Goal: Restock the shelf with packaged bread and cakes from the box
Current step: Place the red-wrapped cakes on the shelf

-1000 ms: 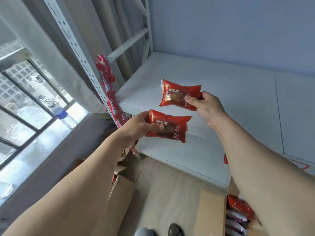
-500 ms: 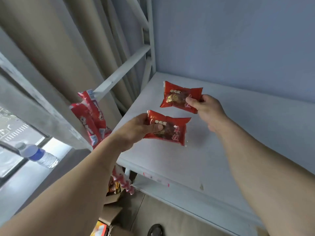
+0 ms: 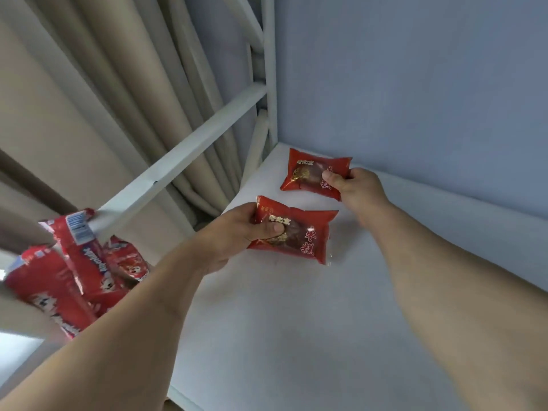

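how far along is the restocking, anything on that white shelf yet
Done: nothing lies loose on the white shelf yet. In hand: the left hand grips one red cake pack, the right hand pinches another near the back corner. Left: releasing both and fetching more; the box is out of view.

Two bare forearms come in from the bottom edge, one on each side, ending in the left hand (image 3: 237, 232) and the right hand (image 3: 357, 188). No sleeves, gloves, watch, rings or bracelets show. The thumbnails are short and plain, and the arms look smooth and unmarked.
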